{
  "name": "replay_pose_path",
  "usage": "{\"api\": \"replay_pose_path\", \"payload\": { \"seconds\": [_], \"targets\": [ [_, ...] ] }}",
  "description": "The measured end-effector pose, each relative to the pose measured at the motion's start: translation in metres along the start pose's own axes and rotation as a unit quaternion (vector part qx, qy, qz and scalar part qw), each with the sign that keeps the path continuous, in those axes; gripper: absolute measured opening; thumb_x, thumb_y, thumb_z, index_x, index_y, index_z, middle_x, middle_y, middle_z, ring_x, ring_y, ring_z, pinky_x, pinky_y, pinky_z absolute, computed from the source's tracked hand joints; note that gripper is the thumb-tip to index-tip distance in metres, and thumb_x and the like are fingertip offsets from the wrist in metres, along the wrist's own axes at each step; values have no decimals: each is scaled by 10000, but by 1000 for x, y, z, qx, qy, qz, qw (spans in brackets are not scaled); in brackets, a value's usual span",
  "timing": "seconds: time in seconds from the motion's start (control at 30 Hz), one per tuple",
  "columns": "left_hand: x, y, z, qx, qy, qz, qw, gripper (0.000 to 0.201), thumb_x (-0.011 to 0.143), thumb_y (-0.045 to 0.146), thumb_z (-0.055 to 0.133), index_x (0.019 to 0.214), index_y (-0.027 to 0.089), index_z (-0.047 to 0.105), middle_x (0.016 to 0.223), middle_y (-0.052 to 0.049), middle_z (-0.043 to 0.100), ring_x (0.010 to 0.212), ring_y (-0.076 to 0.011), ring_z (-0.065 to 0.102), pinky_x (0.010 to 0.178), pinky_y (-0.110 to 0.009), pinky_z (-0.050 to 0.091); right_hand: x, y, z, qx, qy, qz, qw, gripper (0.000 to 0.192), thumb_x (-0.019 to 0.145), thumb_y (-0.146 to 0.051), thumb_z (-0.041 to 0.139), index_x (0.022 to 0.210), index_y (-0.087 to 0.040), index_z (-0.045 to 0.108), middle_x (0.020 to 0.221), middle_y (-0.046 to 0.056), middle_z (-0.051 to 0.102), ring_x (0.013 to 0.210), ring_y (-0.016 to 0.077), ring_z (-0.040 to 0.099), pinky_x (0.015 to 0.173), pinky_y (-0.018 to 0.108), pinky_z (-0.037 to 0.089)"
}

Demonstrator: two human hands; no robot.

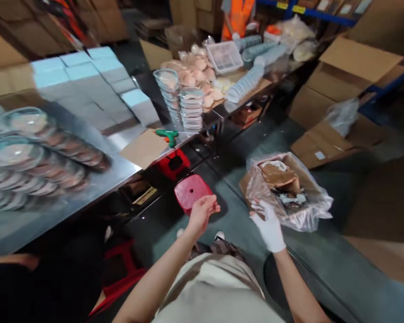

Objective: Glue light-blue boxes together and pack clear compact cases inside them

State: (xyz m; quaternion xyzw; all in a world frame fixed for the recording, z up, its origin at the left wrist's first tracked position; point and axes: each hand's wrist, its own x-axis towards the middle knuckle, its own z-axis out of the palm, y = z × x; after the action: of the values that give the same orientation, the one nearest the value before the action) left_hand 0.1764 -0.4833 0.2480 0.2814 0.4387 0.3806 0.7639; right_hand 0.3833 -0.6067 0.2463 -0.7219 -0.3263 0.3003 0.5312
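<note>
- Red plastic stool point(191, 192) sits on the grey floor right under my left hand point(202, 213); that hand is bare, fingers loosely curled, holding nothing as far as I can see.
- My right hand point(268, 226) has a white glove on, fingers spread fairly wide, right at the edge of the bag point(309, 211). Can't tell if it's actually touching the plastic.
- That clear plastic bag lines a cardboard box, with brown paper scraps point(279, 175) and some pale bits inside.
- Steel table point(121, 168) runs along my left, with rows of clear lidded tubs point(30, 157) lying stacked on their sides.
- Further along the table: a piece of cardboard point(144, 147) with a green glue gun point(167, 134) beside it, then two upright stacks of tubs point(182, 105).
- Pale blue boxes point(87, 76) are piled at the back of the table.
- Another red stool point(173, 163) is tucked under the table edge.
- Big cardboard cartons point(336, 85) stand past the bag on the right.
- Someone in an orange vest point(237, 18) is at the far end.
</note>
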Motion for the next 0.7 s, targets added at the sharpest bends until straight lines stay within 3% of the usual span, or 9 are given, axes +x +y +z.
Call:
{"api": "replay_pose_path", "payload": {
  "seconds": [0.07, 0.13, 0.2, 0.43, 0.57, 0.63, 0.7],
  "targets": [
    [-5, -23, 32, -10, -44, -51, 998, 573, 572, 617, 964, 735, 136, 700, 705, -21, 677, 638, -126, 648, 648, -248, 547, -3, 4, 5, -92, -41, -140, 985, 398, 843, -428, 803, 1190, -239, 769, 1226, 96, 759, 1134, 265, 698, 1043, 433, 540],
    [-15, -40, 56, -19, -78, -81, 993, 587, 601, 642, 946, 778, 124, 734, 737, -33, 692, 658, -116, 637, 636, -225, 523, -7, 8, 11, -175, -55, -255, 949, 291, 957, -373, 708, 1213, -251, 774, 1194, 90, 774, 1088, 248, 716, 986, 411, 567],
    [-22, -53, 69, -21, -98, -101, 990, 591, 617, 644, 942, 826, 119, 768, 760, -32, 700, 679, -108, 628, 652, -215, 518, -8, 13, 11, -208, -30, -286, 935, 232, 1007, -320, 644, 1174, -248, 786, 1116, 87, 793, 1001, 236, 729, 913, 393, 577],
    [-24, -84, 84, -13, -124, -194, 973, 512, 629, 530, 980, 885, 118, 816, 895, -93, 790, 809, -171, 716, 800, -275, 578, -12, 37, -30, -225, 4, -270, 936, 126, 965, -282, 687, 928, -271, 807, 1054, 55, 821, 969, 240, 736, 928, 412, 534],
    [-27, -94, 84, -10, -158, -249, 955, 489, 762, 462, 909, 1068, 94, 813, 1080, -183, 807, 994, -276, 770, 966, -406, 606, -13, 53, -55, -216, 48, -230, 948, 248, 998, -361, 595, 845, -257, 759, 976, 42, 818, 888, 208, 744, 856, 358, 566],
    [-22, -97, 67, 0, -108, -252, 962, 423, 843, 345, 840, 1184, 102, 781, 1156, -189, 795, 1062, -290, 771, 1007, -426, 601, -4, 60, -82, -222, 114, -187, 950, 353, 1037, -384, 474, 827, -227, 709, 846, 43, 782, 774, 198, 717, 761, 335, 564],
    [-13, -96, 35, 29, 20, -232, 972, 311, 907, 224, 735, 1195, 111, 764, 1181, -170, 787, 1074, -269, 772, 1023, -405, 597, 16, 63, -123, -243, 191, -134, 941, 430, 1060, -392, 384, 781, -203, 652, 727, 41, 710, 701, 198, 662, 707, 331, 536]
  ]
}}
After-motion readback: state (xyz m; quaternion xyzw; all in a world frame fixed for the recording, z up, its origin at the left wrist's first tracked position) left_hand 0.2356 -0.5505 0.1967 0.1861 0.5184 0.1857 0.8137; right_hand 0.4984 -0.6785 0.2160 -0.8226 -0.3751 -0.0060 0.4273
